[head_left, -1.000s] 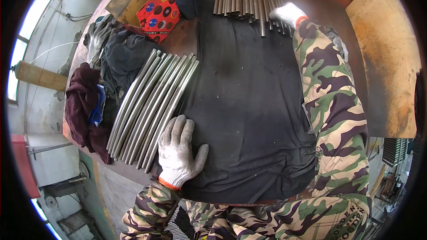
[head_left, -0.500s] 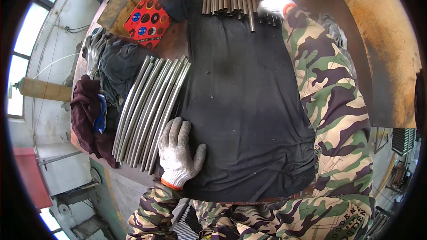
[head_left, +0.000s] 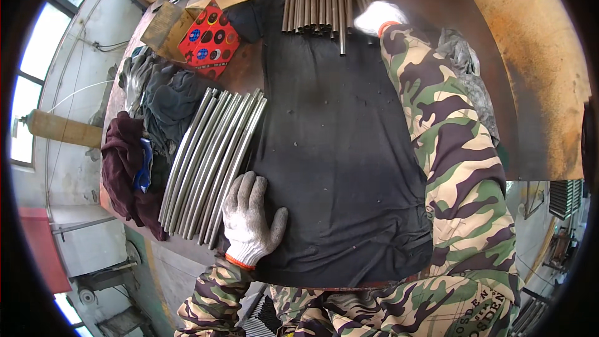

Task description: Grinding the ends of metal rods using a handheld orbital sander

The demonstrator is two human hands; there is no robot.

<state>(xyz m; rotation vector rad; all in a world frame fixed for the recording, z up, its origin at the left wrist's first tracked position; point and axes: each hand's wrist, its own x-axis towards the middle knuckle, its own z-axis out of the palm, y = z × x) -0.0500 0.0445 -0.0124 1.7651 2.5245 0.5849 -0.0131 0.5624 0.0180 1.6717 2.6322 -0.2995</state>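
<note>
My left hand, in a white and grey knit glove, lies flat with its fingers stretched out on the dark cloth. Its fingers rest beside a row of shiny metal tubes on the left. At the far end of the cloth, my gloved right hand is at the right side of a stack of duller brownish tubes. Motion blurs this hand, and its fingers cannot be made out. One tube sticks out nearer to me than the others in that stack.
A red patterned cardboard box stands open at the far left. Grey gloves and rags and a maroon cloth lie along the left edge. A grey rag is beyond my right arm. Tall brown-stained boards border the right side.
My right hand has shifted slightly left and nearer, along the tube stack. The whole view has moved a little. My left hand stays flat by the shiny tubes.
</note>
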